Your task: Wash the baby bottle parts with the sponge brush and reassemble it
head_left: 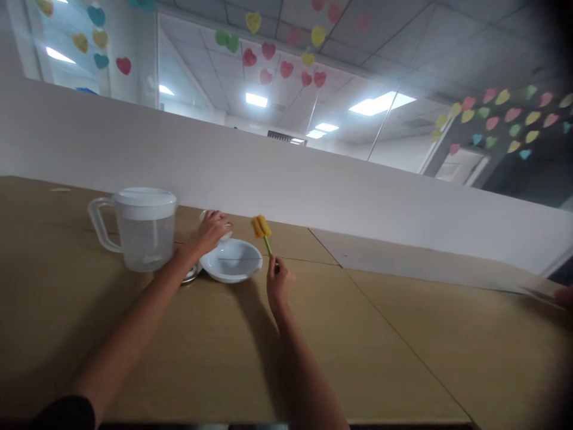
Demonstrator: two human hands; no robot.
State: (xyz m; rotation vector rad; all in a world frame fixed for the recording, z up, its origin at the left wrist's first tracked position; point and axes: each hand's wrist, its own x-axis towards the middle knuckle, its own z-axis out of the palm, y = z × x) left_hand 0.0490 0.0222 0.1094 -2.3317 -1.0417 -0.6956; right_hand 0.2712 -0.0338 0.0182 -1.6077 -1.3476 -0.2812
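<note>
My right hand (279, 280) is closed round the green handle of a sponge brush (261, 227), whose yellow head points up, right of the bowl. A white bowl (230, 276) stands on the table between my hands. My left hand (215, 230) is closed on a white object (226, 236) over the bowl's back left rim. Fingers cover most of that object, and its kind is not clear. Left of my forearm stands a clear lidded pitcher (145, 239) with a white handle. A shiny round metal item (191, 275) is partly hidden beneath the forearm.
The wooden table (403, 358) has seams across it and a low white wall (277, 179) behind. Part of another person's hand (564, 297) shows at the right edge. Heart-shaped notes (286, 70) hang on the glass above.
</note>
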